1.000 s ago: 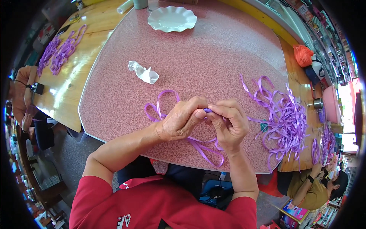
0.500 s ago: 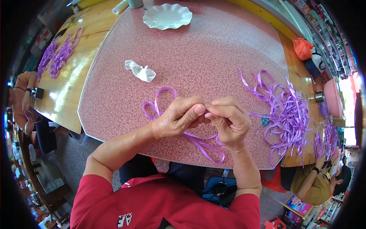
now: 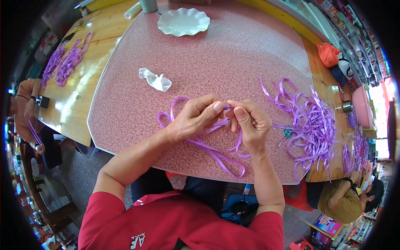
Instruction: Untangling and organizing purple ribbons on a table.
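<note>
Over the near part of the pink speckled table (image 3: 125, 121), my left hand (image 3: 196, 116) pinches a purple ribbon (image 3: 225, 163) between thumb and forefinger. A small dark purple bit, perhaps a knot, shows at its fingertips. My right hand (image 3: 251, 123) meets it there, its fingers curled round the ribbon and its thumb a little raised. Loops of the same ribbon lie behind my left hand and in front of both hands. To the right sits a big tangled heap of purple ribbons (image 3: 314, 129), with a strand running from it toward my right hand.
A pale scalloped plate (image 3: 183, 23) stands at the far side, and a crumpled white wrapper (image 3: 156, 80) lies nearer. More purple ribbons (image 3: 68, 62) rest on the wooden table at left. A person (image 3: 27, 108) works at left, another (image 3: 350, 196) at right. An orange bag (image 3: 328, 55) sits back right.
My fingertips have come slightly apart, showing the small purple bit between them. My right thumb has lifted. At left, the other person's lower hand has moved down, stretching a ribbon.
</note>
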A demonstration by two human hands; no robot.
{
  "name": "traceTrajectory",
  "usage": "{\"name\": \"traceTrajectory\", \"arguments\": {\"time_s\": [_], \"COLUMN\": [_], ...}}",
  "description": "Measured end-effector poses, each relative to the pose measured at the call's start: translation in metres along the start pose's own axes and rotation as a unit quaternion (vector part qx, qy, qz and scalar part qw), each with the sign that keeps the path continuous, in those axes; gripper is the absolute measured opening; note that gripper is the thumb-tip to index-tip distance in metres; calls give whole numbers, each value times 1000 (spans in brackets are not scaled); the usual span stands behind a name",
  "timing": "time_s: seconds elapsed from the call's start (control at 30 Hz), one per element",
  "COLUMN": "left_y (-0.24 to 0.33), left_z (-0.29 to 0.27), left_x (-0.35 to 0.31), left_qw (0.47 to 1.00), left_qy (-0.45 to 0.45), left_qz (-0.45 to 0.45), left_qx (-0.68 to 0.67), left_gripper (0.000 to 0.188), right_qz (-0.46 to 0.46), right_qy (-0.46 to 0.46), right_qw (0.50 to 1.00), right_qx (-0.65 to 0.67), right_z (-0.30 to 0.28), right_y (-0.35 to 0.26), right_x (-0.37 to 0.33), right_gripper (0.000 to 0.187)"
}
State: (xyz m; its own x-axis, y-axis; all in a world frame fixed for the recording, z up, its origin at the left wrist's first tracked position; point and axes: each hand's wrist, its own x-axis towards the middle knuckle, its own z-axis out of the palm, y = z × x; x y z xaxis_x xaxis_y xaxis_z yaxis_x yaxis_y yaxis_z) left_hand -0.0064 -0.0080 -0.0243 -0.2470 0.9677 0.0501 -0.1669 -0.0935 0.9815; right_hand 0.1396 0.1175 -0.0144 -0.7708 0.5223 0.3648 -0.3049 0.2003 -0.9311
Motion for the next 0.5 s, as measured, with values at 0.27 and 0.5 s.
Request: {"name": "traceTrajectory", "arguments": {"time_s": [0.27, 0.5], "left_y": [-3, 0], "left_z": [-21, -22], "left_x": [20, 13], "left_qw": [948, 947], "left_qy": [71, 55], "left_qz": [285, 241], "left_qx": [124, 205], "left_gripper": [20, 22], "right_qz": [-73, 28], "right_qy": [109, 173], "right_qw": [988, 962], "right_qx": [-86, -210], "right_z": [-18, -79], "right_y": [8, -19], "right_x": [16, 16], "right_gripper": [18, 15]}}
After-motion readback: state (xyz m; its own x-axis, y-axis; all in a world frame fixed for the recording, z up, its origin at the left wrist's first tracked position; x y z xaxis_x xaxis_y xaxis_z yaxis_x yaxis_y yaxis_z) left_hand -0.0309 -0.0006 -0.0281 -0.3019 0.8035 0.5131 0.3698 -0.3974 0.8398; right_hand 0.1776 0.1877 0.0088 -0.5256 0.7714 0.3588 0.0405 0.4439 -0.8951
